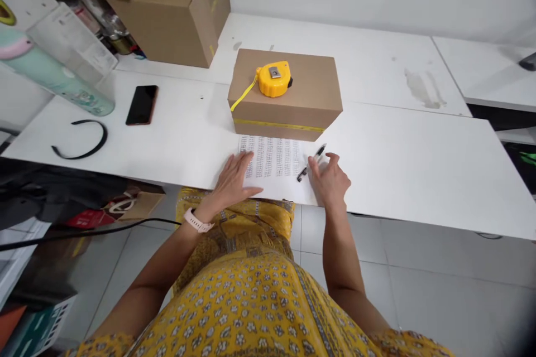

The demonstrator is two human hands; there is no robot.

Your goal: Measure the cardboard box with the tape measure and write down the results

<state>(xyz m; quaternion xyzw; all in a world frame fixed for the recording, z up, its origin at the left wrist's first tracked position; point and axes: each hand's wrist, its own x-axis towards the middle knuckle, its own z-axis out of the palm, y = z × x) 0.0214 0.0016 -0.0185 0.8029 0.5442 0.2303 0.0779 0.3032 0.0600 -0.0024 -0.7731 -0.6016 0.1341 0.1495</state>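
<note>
My left hand (234,178) lies flat with its fingers spread on the left edge of a white printed sheet (276,184), which bears columns of small text. A light pink band is around that wrist. At the sheet's right side is my right hand (330,181), thumb and index finger apart, with a black-and-clear pen (319,153) at the thumb tip. The pen lies slanted over the sheet's right edge. Just behind the sheet sits a closed brown cardboard box (288,117) with a yellow strip along its front. A yellow tape measure (274,79) rests on top.
On the white table (410,167), a dark phone (142,105), a black headband (98,142) and a mint bottle (62,81) stand or lie to the left. Stacked cardboard boxes (171,22) fill the back left corner. A black cable (104,231) crosses below the table's edge.
</note>
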